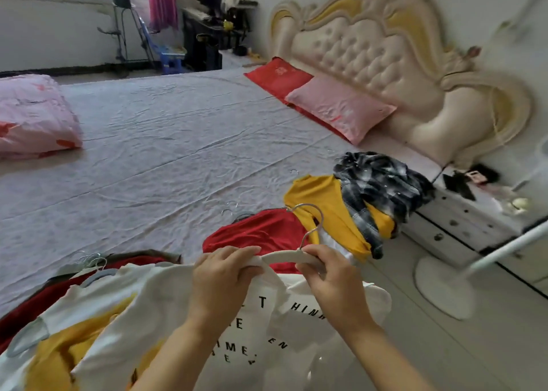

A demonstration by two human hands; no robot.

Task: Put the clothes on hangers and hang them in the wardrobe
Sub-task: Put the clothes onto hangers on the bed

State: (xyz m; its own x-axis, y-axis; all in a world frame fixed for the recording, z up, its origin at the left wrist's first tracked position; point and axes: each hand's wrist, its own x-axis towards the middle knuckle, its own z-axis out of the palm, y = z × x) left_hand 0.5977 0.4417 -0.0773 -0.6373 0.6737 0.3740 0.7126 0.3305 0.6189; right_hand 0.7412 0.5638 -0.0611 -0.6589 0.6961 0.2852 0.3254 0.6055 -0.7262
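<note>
My L hand (225, 275) pinches collar of white tee (267, 331) onto white hanger (289, 257); R hand (329, 275) grips its other arm. I'd ease neck over, no yanking.

— Where did we see the pillows (341, 109)?
— On the bed (163, 141), against the headboard (385, 49) to our right; the quilt (32, 115) lay far left.
— And the heap of clothes (335, 212)?
— On the bed's near edge, left of the nightstand (462, 221).
</note>
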